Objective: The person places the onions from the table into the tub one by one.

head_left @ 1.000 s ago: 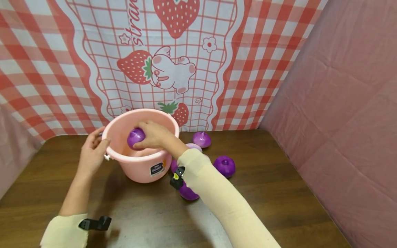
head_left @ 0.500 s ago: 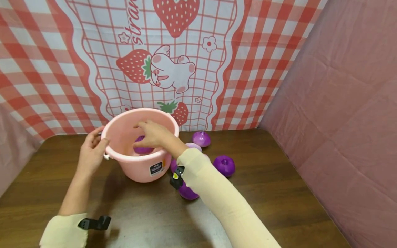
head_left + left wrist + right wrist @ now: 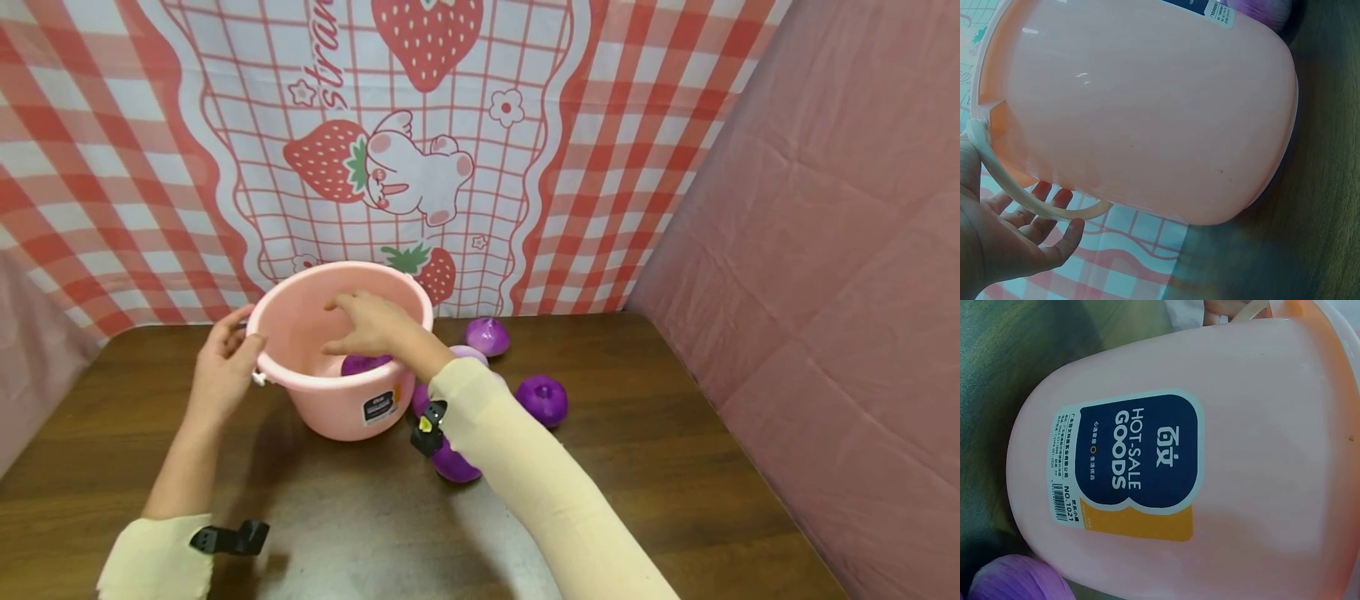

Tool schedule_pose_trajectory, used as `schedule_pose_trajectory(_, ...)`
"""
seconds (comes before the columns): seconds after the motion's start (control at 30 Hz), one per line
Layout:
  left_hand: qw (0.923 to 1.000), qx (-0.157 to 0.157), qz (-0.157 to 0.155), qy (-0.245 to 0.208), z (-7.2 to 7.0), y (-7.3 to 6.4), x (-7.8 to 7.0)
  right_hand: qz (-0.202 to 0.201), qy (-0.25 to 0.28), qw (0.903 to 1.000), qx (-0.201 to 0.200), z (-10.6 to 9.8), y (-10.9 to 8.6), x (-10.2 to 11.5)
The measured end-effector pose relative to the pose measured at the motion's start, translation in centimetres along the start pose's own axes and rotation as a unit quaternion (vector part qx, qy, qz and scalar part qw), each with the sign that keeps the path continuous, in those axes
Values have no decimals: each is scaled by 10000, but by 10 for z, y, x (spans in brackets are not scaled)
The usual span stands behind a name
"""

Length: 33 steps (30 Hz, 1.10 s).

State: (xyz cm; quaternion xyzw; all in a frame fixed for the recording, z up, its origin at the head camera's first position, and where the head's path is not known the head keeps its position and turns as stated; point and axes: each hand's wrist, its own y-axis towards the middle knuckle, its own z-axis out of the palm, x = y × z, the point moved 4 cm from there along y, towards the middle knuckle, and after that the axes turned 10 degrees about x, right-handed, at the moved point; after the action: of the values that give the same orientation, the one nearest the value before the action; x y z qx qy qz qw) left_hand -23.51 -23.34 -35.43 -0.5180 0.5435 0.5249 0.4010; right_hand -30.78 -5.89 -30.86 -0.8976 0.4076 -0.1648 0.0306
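Observation:
A pink bucket (image 3: 322, 408) stands on the wooden table. My left hand (image 3: 221, 375) grips its left rim, thumb over the edge and fingers outside. In the left wrist view those fingers lie by the bucket's cream handle (image 3: 1054, 210). My right hand (image 3: 367, 325) reaches over the near right rim into the mouth, fingers and thumb spread apart with nothing between them. A dark purple onion-shaped piece (image 3: 363, 364) lies inside, below that hand and partly hidden by the near rim. The right wrist view shows the bucket's label (image 3: 1138, 450).
Several more purple onion-shaped pieces lie right of the bucket: a pointed one (image 3: 488, 337) at the back, a dark round one (image 3: 542, 402), a pale one (image 3: 469, 353) and another (image 3: 455, 463) partly behind my right sleeve. A strawberry-print cloth (image 3: 600, 167) hangs behind the table (image 3: 660, 467).
My right hand has let go of the purple onion-shaped piece, which dropped into the bucket and rolled right toward the near wall. The left hand and bucket stay put.

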Motion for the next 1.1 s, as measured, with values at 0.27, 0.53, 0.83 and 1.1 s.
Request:
schedule_pose_trajectory(0.27, 9998, -8, -66, 198, 0, 1, -1, -11, -13, 9999, -143, -3, -2, 1)
schedule_pose_trajectory(0.53, 9999, -20, -55, 98, -1, 0, -1, -225, -85, 9986, -467, -7, -5, 3)
schedule_pose_trajectory(0.83, 9997, -34, 135, -196, 2, -2, -1, -595, 102, 9951, -780, -9, -8, 3)
schedule_pose_trajectory(1.1, 9996, -1, 97, -264, 1, -1, 0, -845, 424, 9908, -969, -13, -14, 2)
